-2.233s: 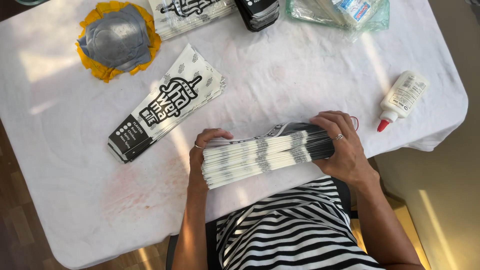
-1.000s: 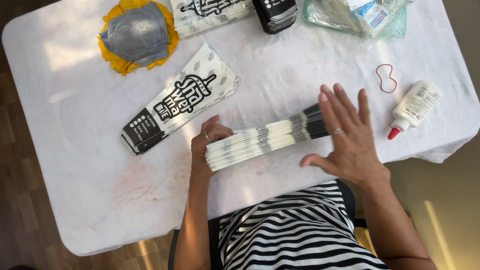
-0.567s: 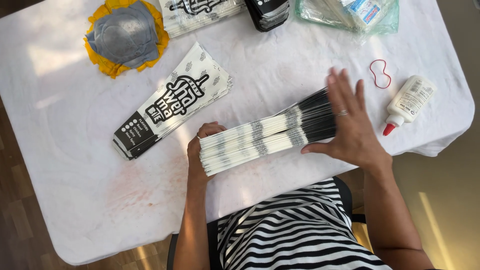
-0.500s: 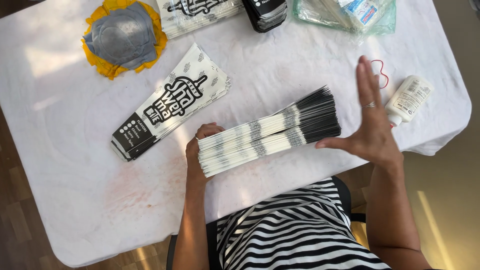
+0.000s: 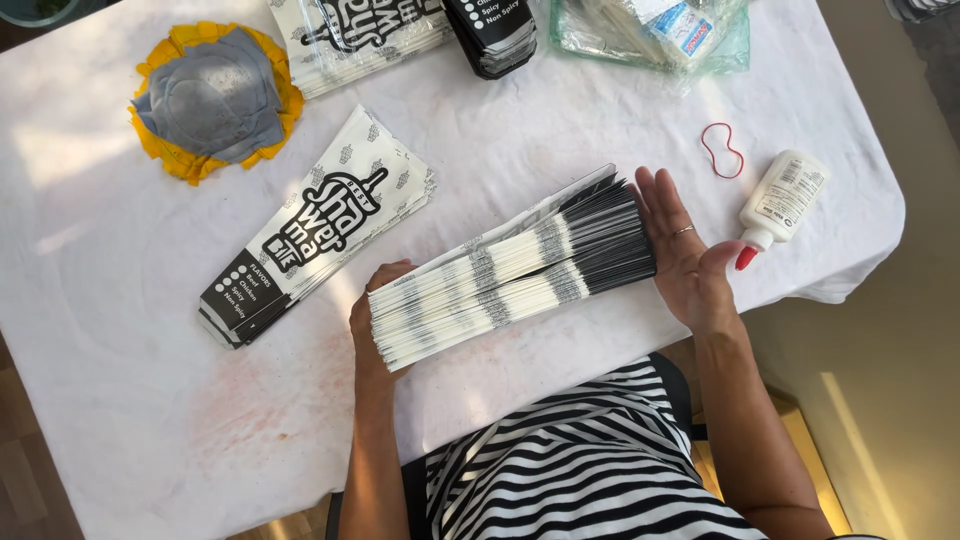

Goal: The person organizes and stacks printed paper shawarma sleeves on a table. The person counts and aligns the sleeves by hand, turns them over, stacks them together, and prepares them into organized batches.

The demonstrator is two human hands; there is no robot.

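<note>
hands: two bare hands, well apart, one at each end of the same stack; left hand (image 5: 372,312) cups the near-left end, fingers curled over the top edge; right hand (image 5: 682,252) is flat and open, palm pressed against the far-right end, a thin ring on one finger.
stack of paper sleeves (image 5: 510,270): one thick bundle of flat printed paper bags stood on their long edges, lying aslant between the hands; edges show white, grey and black bands; too many to count.
loose pile of sleeves (image 5: 318,228): one small pile lying flat just beyond the left hand, long and narrow, white paper with black lettering and a black end.
more sleeve piles: two at the far edge of the table, one white in clear wrap (image 5: 350,35) beyond the left hand, one black (image 5: 492,30) beside it.
rubber band (image 5: 722,150): one, red, a thin loop lying just beyond the right hand's fingertips.
glue bottle (image 5: 782,198): one, white plastic with a red nozzle, lying on its side just to the right of the right hand.
clear plastic bag (image 5: 650,30): one, crinkled, greenish, far beyond the right hand.
cloths (image 5: 212,92): one grey piece lying on one yellow, ragged-edged, well beyond the left hand.
tablecloth (image 5: 150,400): one, white, creased, a faint pinkish stain near the left forearm.
clothing: black and white striped fabric, below the stack.
</note>
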